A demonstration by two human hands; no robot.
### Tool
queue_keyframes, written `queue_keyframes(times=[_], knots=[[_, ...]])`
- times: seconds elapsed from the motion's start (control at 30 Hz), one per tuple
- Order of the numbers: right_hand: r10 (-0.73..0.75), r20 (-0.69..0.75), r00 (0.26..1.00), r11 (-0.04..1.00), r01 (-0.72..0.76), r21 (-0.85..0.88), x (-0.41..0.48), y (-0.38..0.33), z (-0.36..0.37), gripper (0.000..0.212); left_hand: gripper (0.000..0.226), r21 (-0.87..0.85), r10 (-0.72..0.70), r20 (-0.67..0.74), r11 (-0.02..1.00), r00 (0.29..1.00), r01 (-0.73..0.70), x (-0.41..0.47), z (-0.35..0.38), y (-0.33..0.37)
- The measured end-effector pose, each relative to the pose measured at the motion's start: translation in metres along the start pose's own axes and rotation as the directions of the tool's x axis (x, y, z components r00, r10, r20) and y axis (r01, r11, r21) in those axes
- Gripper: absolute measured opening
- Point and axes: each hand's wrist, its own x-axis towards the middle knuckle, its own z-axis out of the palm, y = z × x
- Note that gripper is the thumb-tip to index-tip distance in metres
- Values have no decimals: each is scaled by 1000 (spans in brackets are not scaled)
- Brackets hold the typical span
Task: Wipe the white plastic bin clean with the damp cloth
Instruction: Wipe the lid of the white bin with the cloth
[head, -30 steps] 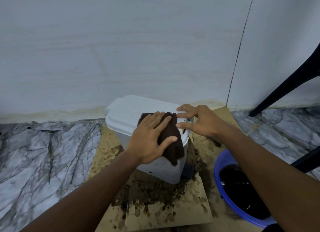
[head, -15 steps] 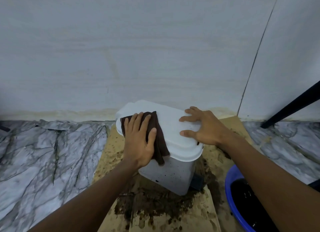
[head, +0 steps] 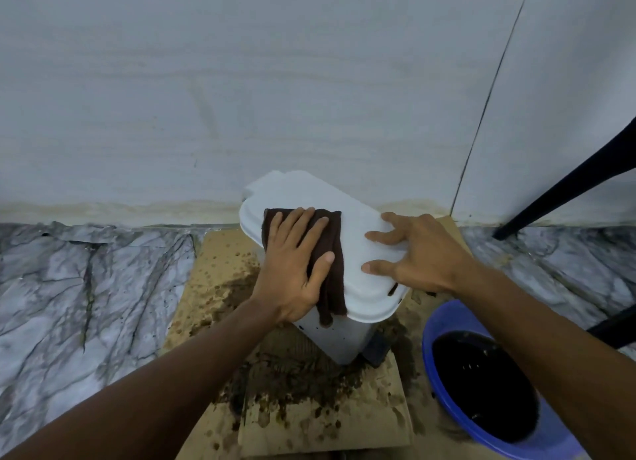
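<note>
Nearest me, at about 4 o'clock from the bin, a blue basin holds dark water. Under the bin lies stained cardboard, spattered with brown muck thickest at the bin's 6 o'clock side. The white plastic bin stands upright on that cardboard, lid closed, close to the wall.

My left hand lies flat on the brown damp cloth at the lid's 9 o'clock side; my fingers are straight and a little spread, pressing the cloth down, not curled round it. The cloth's near end hangs over the lid's rim and down the bin's front.

My right hand rests on the lid's 3 o'clock edge, fingers spread wide and flat on the bare plastic, holding nothing.

Grey marbled floor runs off at 9 and 3 o'clock. Beyond is the pale wall, with a black chair leg slanting at 2 o'clock.
</note>
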Motion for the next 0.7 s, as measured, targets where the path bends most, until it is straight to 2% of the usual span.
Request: queue_keyframes(times=[0.13,0.27,0.37,0.5,0.7], knots=[[30,-12,999,999,-30,-10,-10,-3,0,77,63,1,28,48,1000,998,-28,2,-4,0],[29,16,999,996,-30,78,5,-19,7,76,66,-29,-126,84,991,988,129,6,-12,-16],[39,12,999,989,-41,141,18,-22,10,77,68,-57,-188,131,979,973,197,16,-16,-29],[60,2,998,974,-58,219,26,-15,9,84,67,-1,-277,161,960,947,280,45,-15,-47],[111,-60,992,941,-86,327,38,-24,13,84,58,-48,-277,196,955,941,291,91,-17,-72]])
